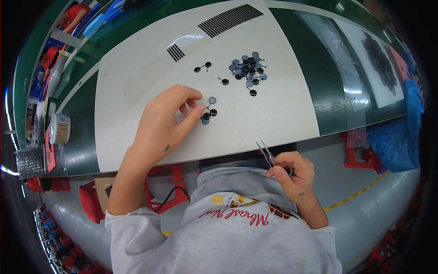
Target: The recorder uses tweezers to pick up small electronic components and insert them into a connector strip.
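Observation:
My left hand [166, 118] hovers over the white board [264, 114], its thumb and forefinger apart with nothing seen between them. Beside its thumb tip lies a small group of round black and grey-blue discs with short thin tails [213, 112]; I cannot tell whether the thumb touches them. My right hand [294, 173] grips metal tweezers [266, 154] just off the board's near edge, their tips apart and pointing away from me. A larger heap of the same tailed discs [248, 68] lies to the right on the board, with a few loose ones [225, 81] left of it.
Rows of thin black strips [230, 20] lie at the board's far side, with a shorter row [175, 52] nearer. A round tub of wooden-stick swabs [59, 129] stands at the left. On the right are clear plastic sheets [340, 59] and a white tray [392, 98] with dark pieces.

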`<state>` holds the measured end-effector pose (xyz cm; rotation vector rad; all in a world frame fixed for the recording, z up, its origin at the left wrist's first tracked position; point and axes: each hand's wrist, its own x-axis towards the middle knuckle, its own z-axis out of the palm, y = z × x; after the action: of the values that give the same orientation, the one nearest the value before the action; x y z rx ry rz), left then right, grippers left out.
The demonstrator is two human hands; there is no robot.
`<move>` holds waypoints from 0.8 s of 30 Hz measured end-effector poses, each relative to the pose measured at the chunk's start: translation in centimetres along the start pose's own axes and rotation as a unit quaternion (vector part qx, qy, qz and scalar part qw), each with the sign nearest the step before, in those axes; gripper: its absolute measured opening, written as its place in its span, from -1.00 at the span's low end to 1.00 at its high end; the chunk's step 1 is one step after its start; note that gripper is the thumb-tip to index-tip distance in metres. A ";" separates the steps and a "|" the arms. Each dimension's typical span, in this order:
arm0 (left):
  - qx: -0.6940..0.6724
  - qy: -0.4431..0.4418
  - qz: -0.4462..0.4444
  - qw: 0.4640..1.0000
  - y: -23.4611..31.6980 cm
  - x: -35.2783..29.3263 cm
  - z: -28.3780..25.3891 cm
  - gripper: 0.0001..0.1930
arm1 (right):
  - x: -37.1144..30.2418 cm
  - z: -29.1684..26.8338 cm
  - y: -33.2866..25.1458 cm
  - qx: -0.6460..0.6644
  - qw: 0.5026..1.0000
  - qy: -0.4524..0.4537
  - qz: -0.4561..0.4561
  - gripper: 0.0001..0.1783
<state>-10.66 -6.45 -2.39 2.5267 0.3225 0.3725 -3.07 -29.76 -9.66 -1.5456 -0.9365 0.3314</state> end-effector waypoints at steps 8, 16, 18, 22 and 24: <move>0.017 -0.024 0.029 0.999 -0.6 -2.6 0.0 -0.81 | -0.1 -0.1 -0.3 -0.003 0.999 -0.034 0.033 -0.83; 0.031 -0.016 0.033 0.999 0.0 -2.6 0.1 -0.90 | -0.1 0.1 -0.5 -0.007 0.999 -0.035 0.020 -0.78; -0.003 -0.009 0.028 1.000 0.1 -2.6 0.2 -0.90 | -0.3 0.1 -0.4 -0.004 0.999 -0.032 0.015 -0.77; -0.058 -0.020 0.017 0.998 0.3 -2.2 0.3 -0.89 | -0.3 -0.1 -0.7 -0.006 0.999 -0.040 0.018 -0.77; -0.099 -0.017 0.000 0.995 0.3 -1.9 0.2 -0.93 | -0.3 0.0 -0.7 -0.002 0.999 -0.046 0.020 -0.77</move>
<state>-12.37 -7.39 -2.71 2.3364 0.2600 0.3430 -3.46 -30.01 -9.08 -1.5641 -0.9800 0.4322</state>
